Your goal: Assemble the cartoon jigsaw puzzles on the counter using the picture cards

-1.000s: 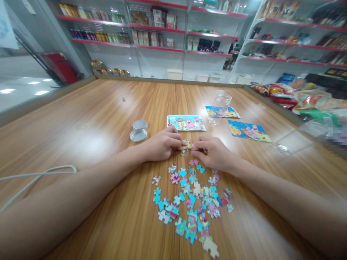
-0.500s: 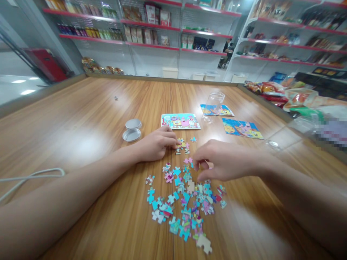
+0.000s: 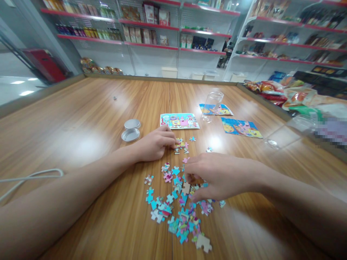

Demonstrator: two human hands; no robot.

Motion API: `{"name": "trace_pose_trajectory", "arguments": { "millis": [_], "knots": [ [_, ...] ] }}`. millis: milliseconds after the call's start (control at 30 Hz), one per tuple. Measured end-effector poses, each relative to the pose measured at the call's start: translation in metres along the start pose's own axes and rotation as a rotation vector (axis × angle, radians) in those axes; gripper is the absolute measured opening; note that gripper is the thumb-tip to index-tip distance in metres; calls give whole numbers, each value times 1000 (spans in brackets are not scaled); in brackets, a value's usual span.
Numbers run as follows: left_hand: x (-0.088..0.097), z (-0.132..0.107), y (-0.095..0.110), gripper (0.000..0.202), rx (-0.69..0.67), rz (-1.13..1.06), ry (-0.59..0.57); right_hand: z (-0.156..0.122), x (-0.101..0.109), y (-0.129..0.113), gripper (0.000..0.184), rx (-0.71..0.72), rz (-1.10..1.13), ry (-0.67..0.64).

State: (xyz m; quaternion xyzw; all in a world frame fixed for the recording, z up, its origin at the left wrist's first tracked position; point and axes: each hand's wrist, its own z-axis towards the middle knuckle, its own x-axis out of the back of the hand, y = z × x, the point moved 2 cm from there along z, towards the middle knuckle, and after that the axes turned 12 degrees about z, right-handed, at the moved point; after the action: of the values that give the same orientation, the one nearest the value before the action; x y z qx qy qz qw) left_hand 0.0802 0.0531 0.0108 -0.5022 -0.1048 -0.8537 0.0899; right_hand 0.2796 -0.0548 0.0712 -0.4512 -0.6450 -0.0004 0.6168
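My left hand [image 3: 159,143] rests on the table with its fingers curled, the fingertips against a small joined cluster of yellow puzzle pieces [image 3: 180,143]. Over the heap of loose jigsaw pieces [image 3: 183,220] hovers my right hand [image 3: 219,177], thumb and fingers apart, with nothing visible between them. It covers part of the heap. Single pieces lie near the cluster: a blue one [image 3: 192,139] and a pale one [image 3: 209,149]. Behind the left hand is a picture card [image 3: 180,121] with cartoon figures on light blue.
Two round metal lids [image 3: 130,135] lie left of the card. A clear plastic cylinder [image 3: 213,104] stands on one blue picture sheet, beside another blue sheet [image 3: 241,127]. A second clear cylinder [image 3: 287,133] lies at right, near snack bags [image 3: 298,97]. A white cable [image 3: 32,176] is at left.
My right hand has moved slightly down and left over the heap. A pale piece now shows on the table above that hand. My left hand stays at the joined cluster.
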Motion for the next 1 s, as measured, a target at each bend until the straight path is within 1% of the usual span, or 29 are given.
{"name": "trace_pose_trajectory", "arguments": {
  "millis": [67, 167, 233, 433, 667, 767, 833, 900, 1000],
  "knots": [
    [0, 0, 0, 33, 4, -3, -5, 3, -5, -1, 25, 8, 0, 16],
    [0, 0, 0, 34, 0, -4, -7, 8, -11, -2, 20, 12, -26, 58],
    [0, 0, 0, 34, -3, -4, 0, 10, -13, -2, 21, 15, -20, 62],
    [-1, -1, -1, 35, -6, -1, -6, 12, -9, -3, 22, -8, 50, 46],
    [-2, -2, -2, 32, 0, -7, 9, 20, -6, 8, 24, -85, 37, 156],
    [-3, -3, -3, 33, 6, -11, 4, 17, -6, 11, 30, -109, 0, 180],
    [-3, -3, -4, 33, 6, -11, 4, 13, -6, 8, 32, -103, -35, 199],
    [-3, -3, -4, 33, 2, -9, 5, 10, -6, 2, 27, -45, -22, 172],
    [-4, -3, -4, 32, 1, -8, 8, 9, -11, -8, 23, 46, -8, 58]
  ]
}}
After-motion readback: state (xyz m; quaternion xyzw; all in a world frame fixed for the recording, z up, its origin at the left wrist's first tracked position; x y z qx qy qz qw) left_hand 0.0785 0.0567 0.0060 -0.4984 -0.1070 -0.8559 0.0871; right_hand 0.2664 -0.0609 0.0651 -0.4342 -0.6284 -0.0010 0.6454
